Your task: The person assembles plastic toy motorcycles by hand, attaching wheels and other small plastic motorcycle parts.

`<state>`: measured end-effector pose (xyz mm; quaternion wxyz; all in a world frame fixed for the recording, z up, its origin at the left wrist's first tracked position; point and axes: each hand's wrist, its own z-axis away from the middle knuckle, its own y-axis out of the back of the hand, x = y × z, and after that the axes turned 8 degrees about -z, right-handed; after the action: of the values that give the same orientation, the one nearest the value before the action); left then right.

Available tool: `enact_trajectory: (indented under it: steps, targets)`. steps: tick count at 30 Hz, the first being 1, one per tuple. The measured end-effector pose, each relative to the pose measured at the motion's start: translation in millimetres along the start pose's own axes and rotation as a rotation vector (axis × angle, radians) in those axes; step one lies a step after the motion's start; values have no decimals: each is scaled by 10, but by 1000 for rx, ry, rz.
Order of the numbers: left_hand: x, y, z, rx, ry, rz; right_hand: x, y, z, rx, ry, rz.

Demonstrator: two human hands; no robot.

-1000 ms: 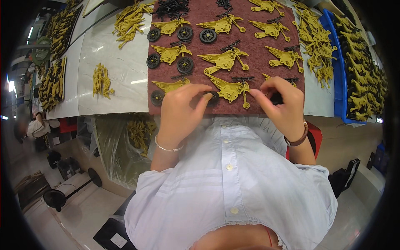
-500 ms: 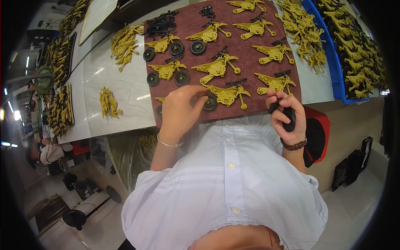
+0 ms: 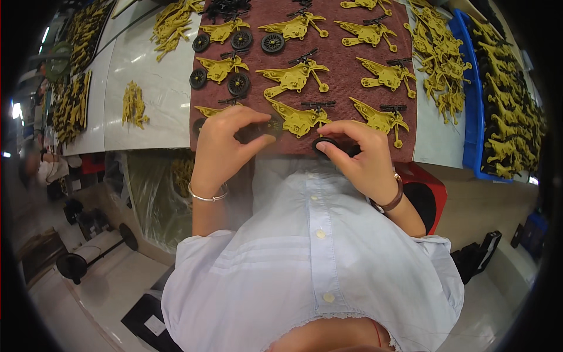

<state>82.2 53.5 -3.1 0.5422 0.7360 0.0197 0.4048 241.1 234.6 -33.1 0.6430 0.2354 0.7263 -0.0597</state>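
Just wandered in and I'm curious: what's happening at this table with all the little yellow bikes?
A person is putting together toy motorbikes on a brown mat. The left hand pinches a black wheel against the yellow frame nearest them, and the right hand holds another black wheel at the mat's near edge. Some bikes at the mat's left already have both wheels; those on the right have none. Loose yellow frames are heaped in a blue tray on the right.
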Motion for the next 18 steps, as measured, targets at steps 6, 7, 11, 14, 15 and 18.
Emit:
enact_trajectory:
  steps: [6,7,11,14,15,18]
  targets:
    - [84,-68,48,-25,23,-77,-14,33,-60,-153,-45,122]
    - [90,-71,48,-25,22,-79,-16,41,-71,-152,-43,121]
    - [79,-118,33,-21,7,-74,17,24,-46,-107,-23,157]
    - [90,-99,5,-40,5,-74,-47,12,-30,-1,17,265]
    - [90,-86,-11,-56,8,-81,-86,20,-29,32,6,309]
    - [49,-29,-78,3,-53,104,-196,122,-49,135,43,46]
